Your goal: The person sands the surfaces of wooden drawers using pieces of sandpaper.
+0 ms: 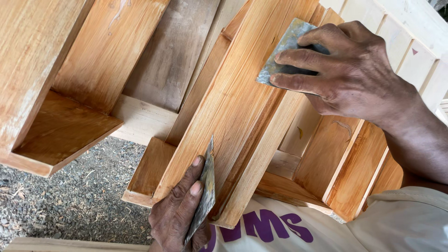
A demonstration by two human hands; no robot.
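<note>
Orange-stained wood fills most of the view, and a long slanted board point(233, 107) at its middle serves as the landmark for everything else. At the upper end of this board the right hand point(350, 74) lies flat, its fingers point(298, 58) spread and pressing a grey sheet of sandpaper point(282, 46) against the wood, so the sheet is pinned under the hand rather than pinched. At the lower end of the board the left hand point(179, 217) is clenched around a second folded grey sheet point(205, 191), which stands on edge just beside the board's face, with the thumb and a finger lying along it. Right of the board sits a slatted wooden frame point(340, 163) in the same orange tone, partly hidden beneath the right forearm. Left of the board an open wooden box point(60, 130) hangs above gravel ground point(79, 196). Below the board's lower end shows a white shirt point(298, 228) with purple lettering.
</note>
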